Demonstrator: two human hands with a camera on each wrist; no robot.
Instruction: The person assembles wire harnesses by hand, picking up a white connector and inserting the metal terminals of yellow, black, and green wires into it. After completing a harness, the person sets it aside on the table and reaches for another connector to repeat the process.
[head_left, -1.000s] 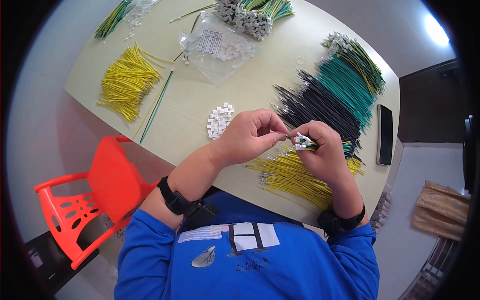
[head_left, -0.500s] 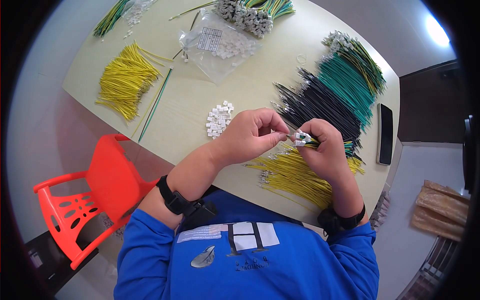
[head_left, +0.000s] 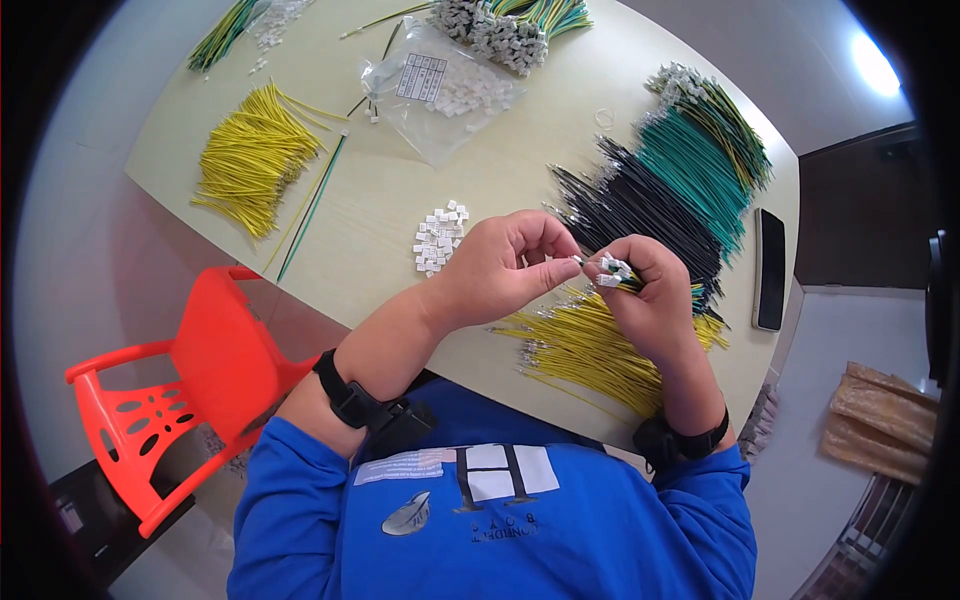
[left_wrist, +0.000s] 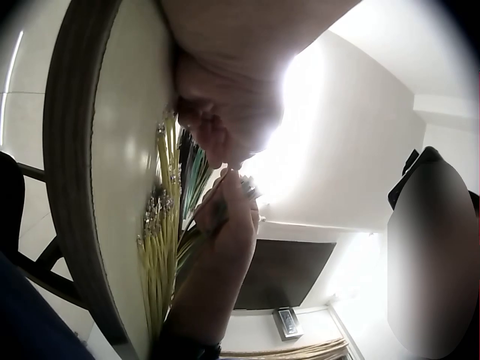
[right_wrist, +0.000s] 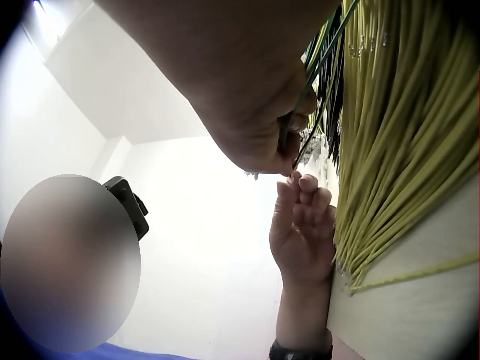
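Thumb and forefinger of my left hand [head_left: 505, 268] pinch a small white piece [head_left: 577, 260] in the head view. Facing it, my right hand [head_left: 652, 305] grips several wires with white connectors [head_left: 614, 268] clustered at their ends, and its fingertips nearly meet the left ones. Both hands are above the edges of the black wires [head_left: 655, 205] and yellow wires [head_left: 590, 350]. The left wrist view shows the right hand [left_wrist: 232, 221] beyond the left, its details dim. Green and dark wires [right_wrist: 324, 64] run from the right hand in the right wrist view.
Loose white connectors [head_left: 438, 240] lie left of the hands. Beyond them are a clear bag [head_left: 435, 95] of connectors and a yellow wire pile [head_left: 255, 160]. Green wires [head_left: 690, 160] and a phone [head_left: 769, 270] lie on the right; a red chair [head_left: 225, 350] stands left of the table.
The white piece at my left fingertips has come into view. The connector cluster in my right hand has shifted slightly right and turned; both arms have otherwise barely moved.
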